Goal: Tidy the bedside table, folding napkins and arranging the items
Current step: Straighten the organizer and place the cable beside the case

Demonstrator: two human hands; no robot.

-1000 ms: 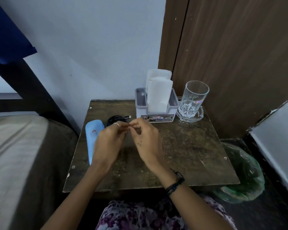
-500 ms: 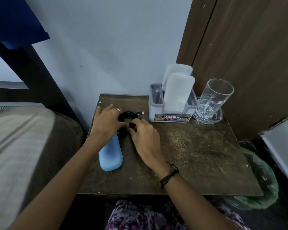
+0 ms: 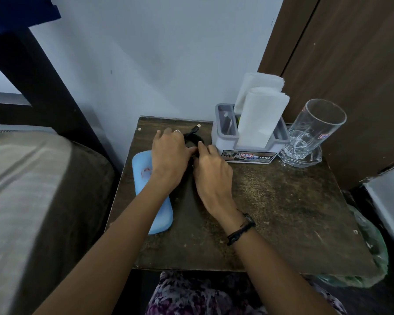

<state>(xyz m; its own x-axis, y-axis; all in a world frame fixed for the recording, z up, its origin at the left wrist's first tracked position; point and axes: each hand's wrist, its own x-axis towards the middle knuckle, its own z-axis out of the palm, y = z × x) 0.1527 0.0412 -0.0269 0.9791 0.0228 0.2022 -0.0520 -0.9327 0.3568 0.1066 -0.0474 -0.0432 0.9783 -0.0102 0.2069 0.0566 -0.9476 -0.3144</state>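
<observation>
A black cable (image 3: pixel 195 138) lies coiled at the back of the dark wooden bedside table (image 3: pixel 271 201), its plug pointing toward the wall. My left hand (image 3: pixel 168 155) rests flat over the coil's left side with fingers stretched out. My right hand (image 3: pixel 212 171) pinches the coil's near edge with curled fingertips, beside my left thumb. A light blue case (image 3: pixel 146 176) lies lengthwise along the table's left edge, partly under my left forearm. White folded napkins (image 3: pixel 257 117) stand upright in a grey holder (image 3: pixel 248 151) at the back.
A clear glass mug (image 3: pixel 314 130) stands on a glass dish at the back right, next to the holder. A bed (image 3: pixel 32 189) borders the table's left side. A green plastic bag (image 3: pixel 371 251) sits on the floor at the right, below a brown wooden door (image 3: pixel 350 64).
My hands went from the air above the table's middle down onto the cable at the back left. The camera view has shifted left and closer.
</observation>
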